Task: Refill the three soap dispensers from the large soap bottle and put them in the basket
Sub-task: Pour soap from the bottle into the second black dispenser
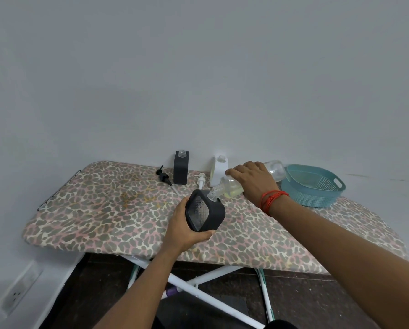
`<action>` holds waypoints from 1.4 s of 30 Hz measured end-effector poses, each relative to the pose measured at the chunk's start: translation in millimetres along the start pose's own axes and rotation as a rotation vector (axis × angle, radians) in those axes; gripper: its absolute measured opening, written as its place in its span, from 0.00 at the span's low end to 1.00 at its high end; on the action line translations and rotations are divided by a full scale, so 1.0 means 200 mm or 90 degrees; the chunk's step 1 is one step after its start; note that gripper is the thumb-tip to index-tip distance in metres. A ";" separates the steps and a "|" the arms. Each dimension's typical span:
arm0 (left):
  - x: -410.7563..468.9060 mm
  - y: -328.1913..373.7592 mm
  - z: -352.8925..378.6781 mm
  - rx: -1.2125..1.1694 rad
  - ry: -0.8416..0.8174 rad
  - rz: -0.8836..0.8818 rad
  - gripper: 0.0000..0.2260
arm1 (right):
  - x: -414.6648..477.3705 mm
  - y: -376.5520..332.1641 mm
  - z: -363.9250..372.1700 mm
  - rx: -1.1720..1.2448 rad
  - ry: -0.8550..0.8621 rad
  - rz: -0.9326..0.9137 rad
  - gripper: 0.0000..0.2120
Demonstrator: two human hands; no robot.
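My left hand (187, 230) grips a black square soap dispenser (204, 213), tilted with its open neck pointing up and right. My right hand (253, 180) holds the large clear soap bottle (232, 187) on its side, its mouth touching the dispenser's neck; a little yellowish soap lies inside. A second black dispenser (181, 170) and a white dispenser (219, 170) stand uncapped at the back by the wall. A black pump (163, 177) and a white pump (201, 182) lie on the board. The teal basket (317, 189) sits at the back right, with nothing seen inside.
Everything rests on a leopard-print ironing board (104, 210) pushed against a grey wall. Its white crossed legs (198, 286) stand on a dark floor below. A wall socket (18, 293) is low on the left.
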State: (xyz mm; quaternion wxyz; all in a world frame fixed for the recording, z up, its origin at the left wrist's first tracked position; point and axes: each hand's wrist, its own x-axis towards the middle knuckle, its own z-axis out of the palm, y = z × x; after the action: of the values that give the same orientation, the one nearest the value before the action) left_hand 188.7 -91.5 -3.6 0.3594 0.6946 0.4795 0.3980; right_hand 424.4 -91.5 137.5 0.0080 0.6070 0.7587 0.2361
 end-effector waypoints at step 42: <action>0.00 0.00 0.01 0.001 0.008 0.009 0.55 | 0.00 -0.02 -0.02 -0.009 -0.013 0.010 0.32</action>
State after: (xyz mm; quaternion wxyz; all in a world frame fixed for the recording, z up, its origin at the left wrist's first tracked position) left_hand 190.2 -91.9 -3.4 0.3530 0.6956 0.4775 0.4044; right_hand 419.3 -94.2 138.9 0.0183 0.6157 0.7520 0.2349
